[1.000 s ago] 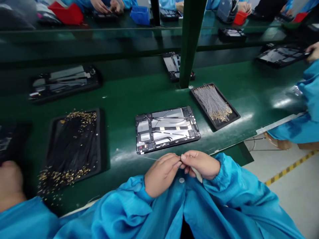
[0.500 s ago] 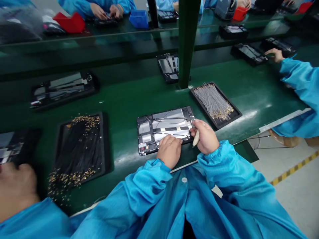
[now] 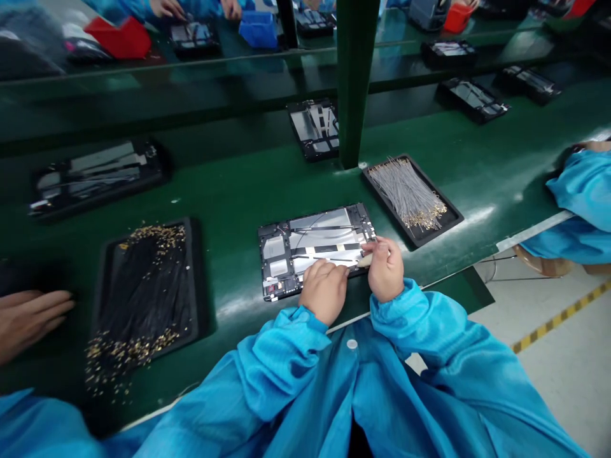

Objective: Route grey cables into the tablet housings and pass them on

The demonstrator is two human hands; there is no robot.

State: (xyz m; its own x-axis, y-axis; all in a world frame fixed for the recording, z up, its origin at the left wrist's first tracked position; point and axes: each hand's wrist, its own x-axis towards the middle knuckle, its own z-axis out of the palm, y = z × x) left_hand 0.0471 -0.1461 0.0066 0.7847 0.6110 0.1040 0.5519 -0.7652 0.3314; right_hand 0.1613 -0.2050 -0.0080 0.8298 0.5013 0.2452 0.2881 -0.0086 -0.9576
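Here, neighbours: one flat device point(image 3: 95, 175) lies left of the open device point(image 3: 324, 221) and behind it; a second device point(image 3: 310, 130) lies behind; a third device point(image 3: 475, 98) and a fourth device point(image 3: 531, 83) lie far behind, to the right.
Green post point(image 3: 356, 83): stands upright behind the open device and covers the right end of the second device.
Co-workers: a blurred hand point(image 3: 31, 318) is far to the left of the open device; a blue sleeve point(image 3: 585, 187) is far to its right.
Worktop point(image 3: 233, 178): green and shiny; the open device lies on it, close to the near edge, and light reflects just left.
Floor point(image 3: 563, 381): pale, to the right of the open device, with a yellow-and-black strip point(image 3: 563, 318).
Left tray point(image 3: 192, 280): at the left of the open device, with black cables point(image 3: 147, 273) inside; some gold ends reach past the near rim.
Right tray point(image 3: 446, 224): near the far right corner of the open device, with grey cables point(image 3: 405, 191) inside, also gold-ended.
Left hand point(image 3: 326, 286): rests on the near edge of the open device, fingers close together; if they press something, I cannot tell.
Right hand point(image 3: 386, 270): closed around a pale tool point(image 3: 365, 261), at the right end of the open device.
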